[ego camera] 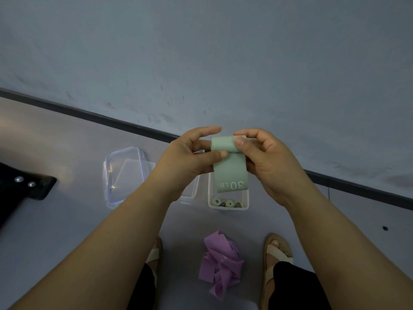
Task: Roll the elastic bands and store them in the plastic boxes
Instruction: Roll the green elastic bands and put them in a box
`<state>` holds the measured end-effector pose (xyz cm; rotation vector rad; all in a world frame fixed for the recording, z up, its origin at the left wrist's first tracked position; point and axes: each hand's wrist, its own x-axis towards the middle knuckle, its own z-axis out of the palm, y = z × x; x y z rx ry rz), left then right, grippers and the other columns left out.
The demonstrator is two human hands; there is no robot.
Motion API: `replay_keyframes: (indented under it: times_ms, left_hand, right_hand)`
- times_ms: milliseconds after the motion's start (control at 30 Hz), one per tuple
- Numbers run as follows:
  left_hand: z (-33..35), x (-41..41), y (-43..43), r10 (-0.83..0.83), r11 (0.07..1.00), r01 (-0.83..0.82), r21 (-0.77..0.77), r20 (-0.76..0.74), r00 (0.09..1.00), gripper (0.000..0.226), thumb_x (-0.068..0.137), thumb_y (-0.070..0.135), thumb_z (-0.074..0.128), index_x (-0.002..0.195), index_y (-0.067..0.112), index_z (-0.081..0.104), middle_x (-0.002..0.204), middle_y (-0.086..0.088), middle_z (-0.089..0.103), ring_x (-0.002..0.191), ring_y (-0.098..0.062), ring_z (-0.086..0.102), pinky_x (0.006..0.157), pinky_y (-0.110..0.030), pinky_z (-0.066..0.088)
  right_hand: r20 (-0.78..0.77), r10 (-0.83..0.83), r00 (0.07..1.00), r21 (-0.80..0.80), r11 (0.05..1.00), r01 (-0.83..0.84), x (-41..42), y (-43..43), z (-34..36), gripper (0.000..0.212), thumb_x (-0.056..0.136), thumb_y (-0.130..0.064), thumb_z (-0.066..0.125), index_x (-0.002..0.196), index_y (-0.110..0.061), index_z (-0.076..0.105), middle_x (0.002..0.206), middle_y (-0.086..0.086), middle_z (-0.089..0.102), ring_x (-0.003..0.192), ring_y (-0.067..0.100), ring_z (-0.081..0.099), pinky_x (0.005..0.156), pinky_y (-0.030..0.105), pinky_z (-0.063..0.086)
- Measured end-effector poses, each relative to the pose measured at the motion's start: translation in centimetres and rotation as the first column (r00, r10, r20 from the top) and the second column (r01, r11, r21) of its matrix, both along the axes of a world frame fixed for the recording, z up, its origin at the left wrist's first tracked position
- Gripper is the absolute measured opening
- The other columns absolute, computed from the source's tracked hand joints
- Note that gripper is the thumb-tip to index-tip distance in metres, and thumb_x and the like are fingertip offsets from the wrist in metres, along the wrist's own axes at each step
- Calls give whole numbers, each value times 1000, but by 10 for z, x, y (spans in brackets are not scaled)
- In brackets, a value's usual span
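Two pinch grips, left hand (pixel 187 154) and right hand (pixel 267 158), clamp the band (pixel 230 173) at its rolled top, likely keeping the coil tight; the tail hangs below the grip, over the box (pixel 247 203).

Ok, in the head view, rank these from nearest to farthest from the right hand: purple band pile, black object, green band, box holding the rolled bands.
1. green band: pinched in the right hand itself.
2. box holding rolled bands: on the floor, just below the hand.
3. purple band pile: lower, between the feet.
4. black object: far left edge.
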<state>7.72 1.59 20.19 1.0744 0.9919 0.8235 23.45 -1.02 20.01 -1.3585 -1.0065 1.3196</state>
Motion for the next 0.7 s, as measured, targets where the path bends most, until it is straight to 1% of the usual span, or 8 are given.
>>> replay_keyframes:
  times_ms: [67,167,267,367,467,533,600,700]
  left_hand:
    - [1,0,0,0,999,0,-52,-8,1000,26,82,11,65,107,17,63,94,-8,70,84,-18,70,71,-28,58]
    - [0,-1,1,-4,998,1,-60,-51,999,20,85,17,63,104,11,65,92,-6,72,85,-20,70,71,-27,58]
    - [-1,-2,2,16,998,-18,-52,-36,999,18,84,13,64,102,10,65,88,-5,72,81,-17,71,70,-26,58]
    - [0,-2,3,32,999,-33,-42,-9,999,19,82,9,65,100,9,65,88,-6,72,79,-16,71,72,-27,58]
    - [-1,-3,3,44,999,-45,-28,-3,999,21,80,4,66,99,11,65,87,-6,71,78,-16,70,71,-27,58]
    - [0,-3,3,45,999,-45,-11,0,999,23,78,1,67,98,13,65,88,-7,70,78,-16,70,71,-26,58]
    - [0,-3,2,41,999,-41,5,2,999,25,77,-1,67,97,13,65,90,-8,69,79,-16,69,71,-26,57]
    - [0,-2,1,32,999,-32,21,3,999,26,76,-2,68,96,14,65,91,-8,68,79,-15,68,71,-25,57]
  right_hand:
    - [9,6,1000,18,1000,-6,1,0,-1,10,89,-17,58,93,-25,61,90,7,62,81,17,66,77,34,57]
    - [47,20,999,44,999,-22,1,0,-2,14,89,-14,58,94,-28,60,85,3,62,81,14,66,78,31,57]
    - [56,31,998,52,998,-34,0,0,-3,16,89,-13,58,94,-28,60,84,-2,63,81,14,67,79,32,57]
    - [36,35,999,28,999,-36,-1,1,-4,15,90,-15,58,96,-29,59,88,0,64,86,17,67,80,34,56]
    - [26,36,999,-28,999,-35,-1,1,-5,12,90,-27,56,102,-28,58,97,3,64,89,17,67,81,36,55]
    - [32,41,999,-80,996,-38,-1,1,-5,18,90,-37,53,101,-23,60,101,4,65,88,18,67,81,37,56]
    - [30,31,999,-103,994,-28,-2,0,-5,23,90,-41,51,95,-20,62,97,5,68,87,21,68,80,38,56]
    - [25,15,1000,-96,995,-12,-2,0,-3,23,89,-39,53,90,-18,63,90,5,68,82,21,68,79,40,56]
